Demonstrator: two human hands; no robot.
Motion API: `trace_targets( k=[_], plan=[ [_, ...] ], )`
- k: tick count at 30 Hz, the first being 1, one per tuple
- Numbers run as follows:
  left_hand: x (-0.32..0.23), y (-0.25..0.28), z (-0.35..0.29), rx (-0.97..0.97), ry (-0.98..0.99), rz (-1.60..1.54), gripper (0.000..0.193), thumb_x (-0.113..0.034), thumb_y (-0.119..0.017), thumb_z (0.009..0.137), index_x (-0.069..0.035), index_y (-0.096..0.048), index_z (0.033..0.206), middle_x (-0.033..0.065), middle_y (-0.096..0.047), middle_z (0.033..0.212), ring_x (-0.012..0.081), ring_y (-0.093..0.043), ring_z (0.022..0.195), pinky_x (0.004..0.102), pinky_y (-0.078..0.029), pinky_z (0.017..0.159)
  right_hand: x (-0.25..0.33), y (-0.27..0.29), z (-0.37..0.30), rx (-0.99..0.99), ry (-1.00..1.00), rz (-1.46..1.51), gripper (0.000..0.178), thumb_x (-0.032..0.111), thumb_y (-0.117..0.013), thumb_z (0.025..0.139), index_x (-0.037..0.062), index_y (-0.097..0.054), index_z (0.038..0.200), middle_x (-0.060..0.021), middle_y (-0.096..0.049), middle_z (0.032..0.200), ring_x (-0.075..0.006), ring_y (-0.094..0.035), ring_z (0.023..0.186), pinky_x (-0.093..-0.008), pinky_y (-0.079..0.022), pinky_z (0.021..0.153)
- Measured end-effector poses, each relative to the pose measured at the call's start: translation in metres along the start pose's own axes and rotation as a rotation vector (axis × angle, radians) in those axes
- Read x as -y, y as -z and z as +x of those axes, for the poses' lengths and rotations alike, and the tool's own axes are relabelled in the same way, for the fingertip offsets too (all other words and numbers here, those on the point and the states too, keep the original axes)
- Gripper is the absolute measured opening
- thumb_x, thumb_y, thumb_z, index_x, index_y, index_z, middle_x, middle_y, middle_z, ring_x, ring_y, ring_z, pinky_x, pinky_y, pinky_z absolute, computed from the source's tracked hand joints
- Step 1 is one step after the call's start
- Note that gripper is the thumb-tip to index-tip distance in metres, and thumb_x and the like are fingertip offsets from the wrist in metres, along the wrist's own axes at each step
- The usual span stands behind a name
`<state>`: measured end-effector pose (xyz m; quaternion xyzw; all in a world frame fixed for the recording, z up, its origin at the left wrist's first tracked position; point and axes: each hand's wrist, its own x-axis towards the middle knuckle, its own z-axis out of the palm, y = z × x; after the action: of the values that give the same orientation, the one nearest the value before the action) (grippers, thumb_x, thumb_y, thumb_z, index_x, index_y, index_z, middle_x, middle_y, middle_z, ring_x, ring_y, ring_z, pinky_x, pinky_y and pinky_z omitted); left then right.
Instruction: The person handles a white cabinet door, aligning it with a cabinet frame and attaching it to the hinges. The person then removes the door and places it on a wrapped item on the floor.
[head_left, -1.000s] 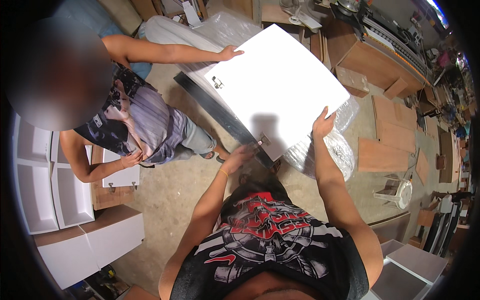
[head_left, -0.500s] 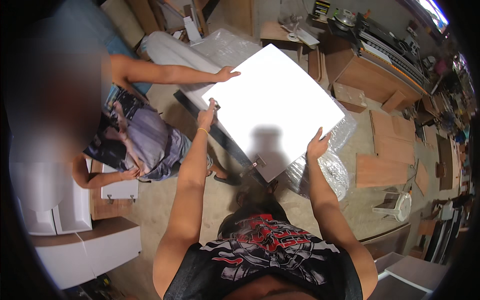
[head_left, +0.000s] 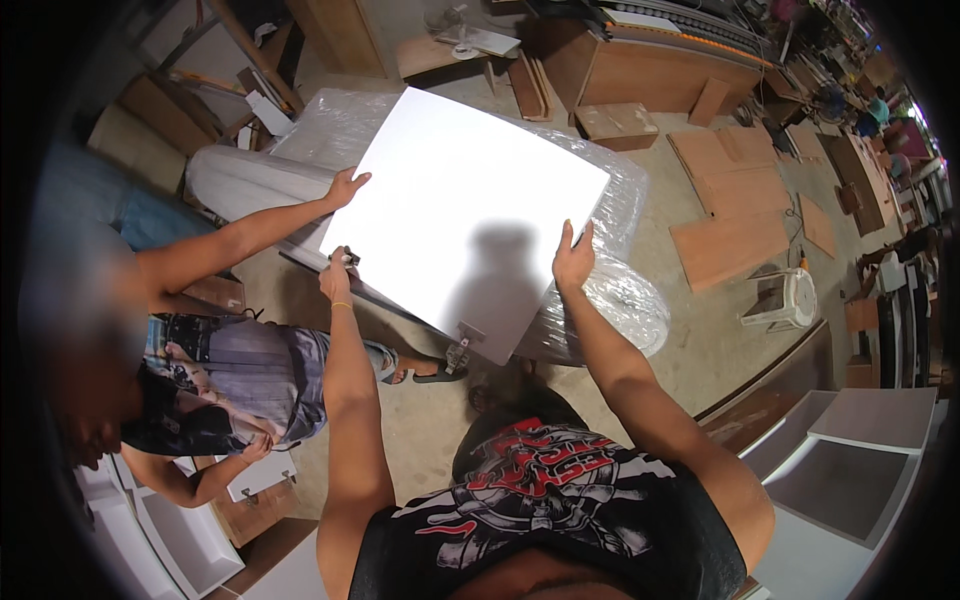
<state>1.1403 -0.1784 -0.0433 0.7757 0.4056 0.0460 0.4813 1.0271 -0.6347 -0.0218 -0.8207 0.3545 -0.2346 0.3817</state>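
Note:
A square white panel, likely a cabinet door, is held level in front of me, its surface glaring in the light. My left hand is closed on its left edge, beside a metal hinge. A second hinge sits by the near edge. My right hand grips the right edge, thumb on top and the fingers partly hidden below. A co-worker's hand holds the same panel at the far left edge. My shadow falls across its near part.
Rolls in clear plastic wrap lie beneath and beyond the panel. The co-worker stands close on my left. Wooden boards and a white stool are on the floor at right. White cabinet boxes stand at lower left.
The view has swung right, so the panel, the wrapped rolls and the co-worker sit further left in the picture. Both my hands and the co-worker's hand remain on the panel.

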Motion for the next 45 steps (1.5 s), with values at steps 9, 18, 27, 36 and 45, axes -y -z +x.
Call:
trace_targets(
  k=[9, 18, 27, 36, 45],
  plan=[
    [0.041, 0.006, 0.008, 0.279, 0.073, -0.876, 0.026, -0.028, -0.065, 0.093, -0.003, -0.063, 0.102, 0.0105, -0.067, 0.089, 0.0226, -0.068, 0.075, 0.0364, -0.06, 0.067, -0.004, -0.006, 0.002, -0.048, -0.006, -0.015, 0.073, 0.051, -0.051, 0.098, -0.0085, -0.045, 0.14, -0.0362, -0.063, 0.113, -0.0488, -0.062, 0.107, -0.0498, -0.046, 0.095],
    [0.148, 0.001, -0.035, 0.315, 0.251, -0.804, 0.061, -0.057, -0.06, 0.094, 0.001, -0.06, 0.112, 0.0098, -0.066, 0.096, 0.0207, -0.065, 0.08, 0.0295, -0.054, 0.063, 0.0, -0.008, 0.001, 0.005, -0.023, -0.048, 0.072, 0.052, -0.049, 0.099, -0.0059, -0.043, 0.143, -0.0334, -0.063, 0.119, -0.0466, -0.061, 0.111, -0.0485, -0.046, 0.096],
    [0.16, 0.03, -0.262, 0.525, 0.296, -0.567, 0.04, -0.042, -0.062, 0.099, -0.007, -0.057, 0.118, 0.0011, -0.062, 0.091, 0.0076, -0.055, 0.075, 0.0255, -0.049, 0.068, -0.009, -0.009, 0.005, 0.042, -0.013, 0.105, 0.077, 0.048, -0.058, 0.098, -0.0149, -0.039, 0.14, -0.0361, -0.053, 0.133, -0.0441, -0.055, 0.122, -0.0436, -0.041, 0.105],
    [0.141, 0.0, -0.317, 0.312, 0.231, -0.427, 0.073, -0.048, -0.073, 0.089, 0.002, -0.045, 0.134, 0.0106, -0.064, 0.106, 0.0135, -0.064, 0.083, 0.0286, -0.056, 0.071, -0.008, 0.039, 0.079, 0.887, -0.559, 0.823, 0.057, 0.043, -0.059, 0.1, -0.0025, -0.047, 0.132, -0.0158, -0.057, 0.127, -0.0298, -0.056, 0.116, -0.0453, -0.051, 0.092],
    [0.134, -0.034, -0.336, 0.322, 0.446, -0.875, 0.071, -0.055, -0.065, 0.092, 0.002, -0.049, 0.132, 0.0118, -0.068, 0.102, 0.0166, -0.069, 0.082, 0.0251, -0.058, 0.064, -0.025, -0.011, 0.182, 1.074, -0.5, 1.246, 0.065, 0.042, -0.055, 0.101, -0.007, -0.043, 0.142, -0.0184, -0.051, 0.141, -0.0317, -0.051, 0.126, -0.0462, -0.04, 0.108]
  ],
)
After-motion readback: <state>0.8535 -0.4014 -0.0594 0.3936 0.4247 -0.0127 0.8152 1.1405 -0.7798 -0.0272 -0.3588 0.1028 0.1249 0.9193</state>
